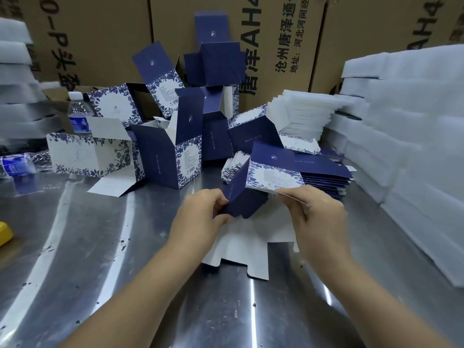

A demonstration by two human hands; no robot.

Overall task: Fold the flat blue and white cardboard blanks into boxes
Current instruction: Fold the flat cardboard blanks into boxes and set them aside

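Both my hands hold one blue and white cardboard blank above the metal table, partly opened into a box shape. My left hand grips its dark blue left edge. My right hand pinches its white right edge. White flaps of the blank hang down onto the table between my wrists. Behind it lies a stack of flat blanks. Several folded boxes with open lids stand and lean in a pile at the back centre.
Tall stacks of white foam sheets line the right side, more at the far left. A water bottle stands back left, another lies on its side. A yellow object sits at the left edge. Brown cartons form the back wall.
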